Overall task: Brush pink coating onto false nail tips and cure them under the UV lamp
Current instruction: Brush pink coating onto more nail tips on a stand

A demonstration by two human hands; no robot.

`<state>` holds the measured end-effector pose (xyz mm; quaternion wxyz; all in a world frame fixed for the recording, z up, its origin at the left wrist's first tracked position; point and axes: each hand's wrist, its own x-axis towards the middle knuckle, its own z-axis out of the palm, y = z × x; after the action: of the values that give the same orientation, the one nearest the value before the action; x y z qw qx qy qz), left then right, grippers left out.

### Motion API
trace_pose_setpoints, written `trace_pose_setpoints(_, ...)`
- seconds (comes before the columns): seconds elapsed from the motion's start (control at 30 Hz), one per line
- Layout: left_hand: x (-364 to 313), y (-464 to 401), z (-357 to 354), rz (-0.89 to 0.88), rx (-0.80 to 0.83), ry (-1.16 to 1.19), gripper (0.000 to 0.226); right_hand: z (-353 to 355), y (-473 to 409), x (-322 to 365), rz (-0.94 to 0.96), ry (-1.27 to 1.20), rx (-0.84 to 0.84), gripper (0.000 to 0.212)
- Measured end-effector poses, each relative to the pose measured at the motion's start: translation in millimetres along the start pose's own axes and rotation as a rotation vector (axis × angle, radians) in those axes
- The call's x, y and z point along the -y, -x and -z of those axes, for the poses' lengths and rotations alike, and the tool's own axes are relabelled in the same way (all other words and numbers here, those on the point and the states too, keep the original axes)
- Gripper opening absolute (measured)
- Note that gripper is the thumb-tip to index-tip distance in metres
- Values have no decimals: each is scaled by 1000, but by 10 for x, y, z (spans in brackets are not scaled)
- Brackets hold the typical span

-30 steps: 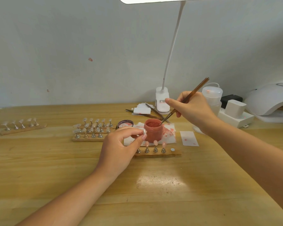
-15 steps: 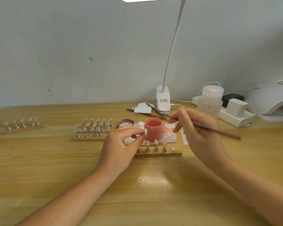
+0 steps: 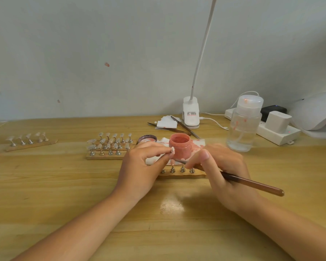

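Observation:
My left hand (image 3: pixel 141 166) pinches a small metal nail stand (image 3: pixel 172 150) between thumb and forefinger, just left of the open pink jar (image 3: pixel 179 146). My right hand (image 3: pixel 224 170) grips a brown-handled brush (image 3: pixel 252 183), whose tip points left toward the held nail, close beside it. Below the hands lies a wooden strip (image 3: pixel 183 174) with several stands bearing pink tips. The white UV lamp (image 3: pixel 316 113) sits at the far right edge.
Two wooden strips with clear tips (image 3: pixel 109 147) lie left of the jar, and another strip (image 3: pixel 29 142) lies farther left. A clear pump bottle (image 3: pixel 244 123), a power strip (image 3: pixel 277 132), the clip lamp base (image 3: pixel 191 115), the jar lid (image 3: pixel 147 138) and stained tissue (image 3: pixel 198 143) stand behind.
My right hand lifted the brush from the jar, swung it down and brought it left to the nail held in my left hand. My left hand stayed put.

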<state>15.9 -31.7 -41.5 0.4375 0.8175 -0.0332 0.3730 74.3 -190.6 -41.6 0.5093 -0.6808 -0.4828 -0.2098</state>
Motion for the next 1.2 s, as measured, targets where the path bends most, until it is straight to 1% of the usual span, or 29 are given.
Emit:
trace_pose_setpoints(0.07, 1, 1, 0, -2, -4, 0, 22, 2, 2, 17, 36, 7, -58, 52)
trace_pose_setpoints(0.1, 2, 2, 1, -13, -3, -6, 22, 1, -14, 33, 45, 15, -67, 55)
trace_pose_setpoints(0.2, 6, 3, 6, -34, 6, -17, 23, -21, -26, 17, 49, 47, -77, 53)
trace_pose_setpoints(0.3, 3, 2, 3, -27, 9, -2, 24, 1, 11, -2, 24, 6, -81, 59)
trace_pose_setpoints(0.43, 3, 5, -1, -26, 17, -11, 19, -5, -1, 15, 14, 2, -88, 52)
trace_pose_setpoints(0.57, -12, 6, 1, -8, 17, -3, 21, -3, 11, 13, 4, -21, -93, 60)
trace_pose_setpoints(0.7, -19, 10, 0, -8, 17, -11, 24, -16, -7, 23, 3, -6, -97, 52)
trace_pose_setpoints(0.83, -35, 10, 5, -4, 17, -10, 24, -4, 6, 12, -10, -21, -97, 60)
trace_pose_setpoints(0.97, -41, 16, 9, 10, 23, -35, 23, -14, -16, 28, -6, 15, -89, 52)
trace_pose_setpoints(1.1, -58, 15, 10, 11, 15, -50, 24, 3, 0, 13, -12, -26, -103, 60)
trace_pose_setpoints(1.2, -68, 17, 10, 26, 16, -58, 23, -8, -17, 24, 9, 5, -110, 51)
